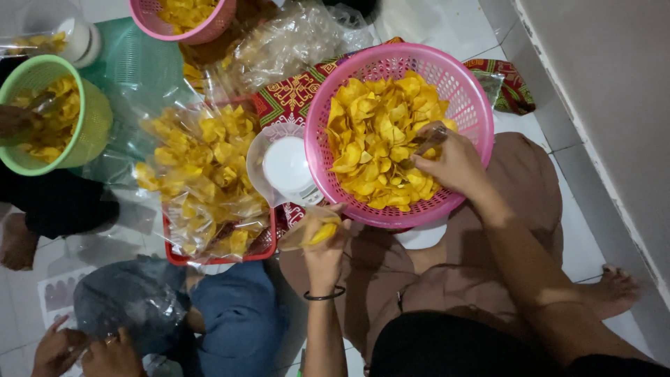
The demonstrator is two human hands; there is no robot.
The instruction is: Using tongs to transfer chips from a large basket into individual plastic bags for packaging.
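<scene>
At the centre right of the frame, the person's right hand (453,164) reaches into a round pink plastic basket with a slotted wall (474,91), heaped with thin yellow chips (377,132); its fingers close around a small clear scoop-like piece (431,137) (too blurred to name for certain), dug in at the right side of the heap where the chips lie within easy reach. Just below the basket's near rim, the left hand (322,241) grips a small clear plastic bag with a few yellow chips inside (314,230), held close to the basket, seemingly so little spills on the way across. A white digital scale (287,167) stands just left of the basket. Further left, a red tray (209,257) carries filled clear bags of chips (199,174). At the upper left edge another person's hand (17,120) rests in a green basket (94,126).
</scene>
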